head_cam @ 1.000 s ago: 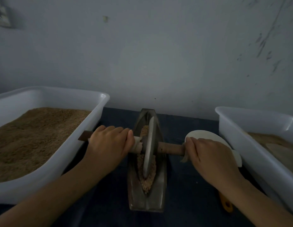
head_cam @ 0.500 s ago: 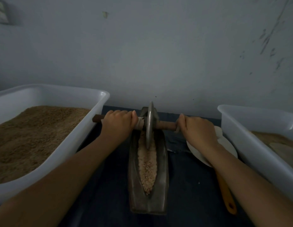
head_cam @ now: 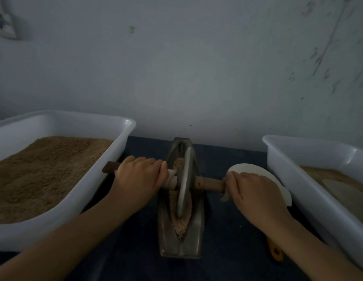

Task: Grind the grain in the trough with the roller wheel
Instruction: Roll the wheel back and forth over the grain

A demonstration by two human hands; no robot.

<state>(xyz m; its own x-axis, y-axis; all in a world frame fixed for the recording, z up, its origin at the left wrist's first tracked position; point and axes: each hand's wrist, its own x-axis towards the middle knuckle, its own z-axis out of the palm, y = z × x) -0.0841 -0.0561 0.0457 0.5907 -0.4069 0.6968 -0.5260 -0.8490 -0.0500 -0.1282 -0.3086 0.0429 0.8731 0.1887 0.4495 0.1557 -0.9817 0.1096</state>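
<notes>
Fingers of my left hand are curled tight over the wooden axle, knuckles up, gripping it just left of the roller wheel; the axle's dark end pokes out past my little finger toward the left tub. My right hand wraps the other end of the axle the same way, thumb side toward the wheel, with a scrap of pale cloth caught under the fingers. Both hands are well apart, one on each side of the trough.

That metal trough runs lengthwise away from me along the middle of the dark tabletop, its far tip near the wall. The wheel stands upright on edge in the groove, about midway along it, and pinkish crushed grain lies in the groove in front of and behind the wheel.

At the tabletop's left edge the white tub holds a heap of brown grain. A second white tub sits along the right edge. A white plate lies between my right hand and that tub, partly hidden by the hand, and an orange handle shows beneath my right forearm.
</notes>
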